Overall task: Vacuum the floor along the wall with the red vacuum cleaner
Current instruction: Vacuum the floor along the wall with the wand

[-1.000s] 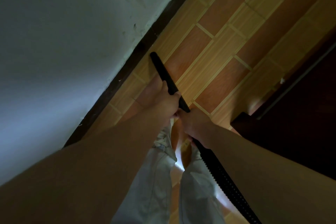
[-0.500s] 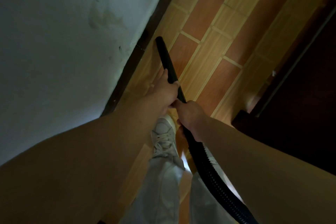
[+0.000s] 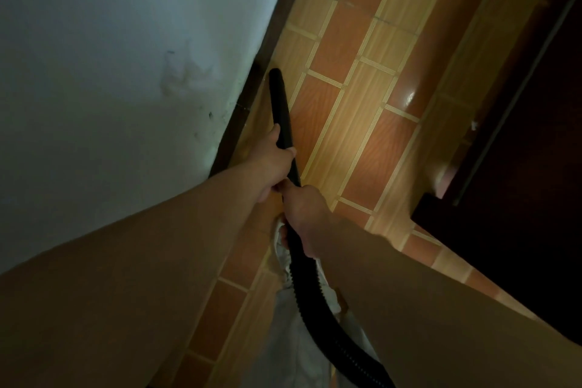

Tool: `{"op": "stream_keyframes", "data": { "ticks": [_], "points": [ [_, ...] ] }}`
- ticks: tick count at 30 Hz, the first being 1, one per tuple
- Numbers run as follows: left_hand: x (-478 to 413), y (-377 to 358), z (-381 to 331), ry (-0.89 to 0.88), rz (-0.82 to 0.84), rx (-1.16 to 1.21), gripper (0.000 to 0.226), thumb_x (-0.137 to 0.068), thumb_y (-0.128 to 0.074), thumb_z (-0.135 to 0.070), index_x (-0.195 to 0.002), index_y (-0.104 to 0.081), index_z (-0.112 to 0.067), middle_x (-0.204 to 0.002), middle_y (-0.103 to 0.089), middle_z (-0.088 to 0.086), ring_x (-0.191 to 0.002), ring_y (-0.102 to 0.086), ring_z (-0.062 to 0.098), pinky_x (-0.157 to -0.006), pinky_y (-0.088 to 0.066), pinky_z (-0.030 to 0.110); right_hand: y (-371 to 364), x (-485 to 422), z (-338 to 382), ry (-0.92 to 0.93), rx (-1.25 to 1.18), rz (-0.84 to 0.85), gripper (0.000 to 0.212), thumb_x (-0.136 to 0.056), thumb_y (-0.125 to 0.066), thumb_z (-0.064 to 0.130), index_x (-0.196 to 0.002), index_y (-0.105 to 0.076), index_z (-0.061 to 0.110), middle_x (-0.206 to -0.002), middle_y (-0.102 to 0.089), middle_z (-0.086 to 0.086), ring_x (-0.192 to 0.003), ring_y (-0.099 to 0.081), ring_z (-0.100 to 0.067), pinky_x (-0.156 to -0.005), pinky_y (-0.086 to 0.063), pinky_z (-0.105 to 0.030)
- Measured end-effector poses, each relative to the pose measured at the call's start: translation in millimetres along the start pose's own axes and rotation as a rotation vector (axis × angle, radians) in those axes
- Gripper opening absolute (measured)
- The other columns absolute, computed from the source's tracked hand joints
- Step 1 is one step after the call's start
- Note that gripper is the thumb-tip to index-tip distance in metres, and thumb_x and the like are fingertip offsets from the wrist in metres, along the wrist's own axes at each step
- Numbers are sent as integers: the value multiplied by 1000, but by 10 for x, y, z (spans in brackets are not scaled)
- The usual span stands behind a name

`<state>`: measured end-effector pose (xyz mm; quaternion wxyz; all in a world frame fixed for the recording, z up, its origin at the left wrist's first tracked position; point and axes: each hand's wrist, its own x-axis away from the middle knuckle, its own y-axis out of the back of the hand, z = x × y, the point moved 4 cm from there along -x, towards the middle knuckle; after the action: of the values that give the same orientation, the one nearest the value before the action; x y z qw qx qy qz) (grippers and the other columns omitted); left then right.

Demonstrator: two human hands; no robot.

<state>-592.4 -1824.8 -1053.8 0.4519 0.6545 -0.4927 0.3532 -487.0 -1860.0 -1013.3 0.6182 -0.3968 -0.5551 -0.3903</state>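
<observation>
The left hand is gripping the black vacuum nozzle, with the right hand gripping it just behind. Its tip is pointing beside the baseboard.

A smooth, matt black plastic vacuum tube joins a ribbed black plastic hose above a glossy floor of orange and tan wood-grain tiles catching a bright glint, beside a matt white painted wall, blotched and chipped near its dark skirting board, with pale crumpled cloth trousers below.
</observation>
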Motion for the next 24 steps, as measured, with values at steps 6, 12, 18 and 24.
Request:
{"op": "stream_keyframes", "data": {
  "ticks": [6, 12, 18, 24],
  "points": [
    [-40, 160, -111, -23, 26, -82, 70, -105, -54, -18, -160, -18, -40, -159, -37, 5, -131, -51, 31, -96, -53, 43, -196, 27, 95, 0, -117, 28, 31, -100, -55, 41, -84, -61, 16, -44, -51, 2, -42, -47, -17, -47, -41, -26],
    [-16, 180, -196, -50, 38, -106, 67, -106, -53, -20, -160, -19, -39, -159, -37, 5, -135, -48, 30, -90, -49, 38, -261, 29, 171, 51, -179, 2, 28, -101, -54, 40, -94, -67, 17, -64, -59, -1, -55, -54, -18, -55, -45, -31],
    [89, 13, -407, -82, 27, -106, 63, -106, -52, -27, -160, -22, -36, -160, -39, 6, -133, -51, 30, -100, -51, 44, 34, 238, 374, 26, -145, 30, 35, -104, -50, 36, -81, -63, 13, -42, -53, 0, -37, -48, -16, -46, -42, -27],
    [124, -168, -774, -96, 32, -85, 63, -104, -56, -29, -159, -27, -34, -156, -43, 8, -130, -54, 29, -107, -49, 49, 311, 313, 643, 27, -130, 53, 29, -106, -45, 38, -112, -63, 17, -48, -56, 0, -50, -50, -18, -51, -43, -30]
  ]
}}
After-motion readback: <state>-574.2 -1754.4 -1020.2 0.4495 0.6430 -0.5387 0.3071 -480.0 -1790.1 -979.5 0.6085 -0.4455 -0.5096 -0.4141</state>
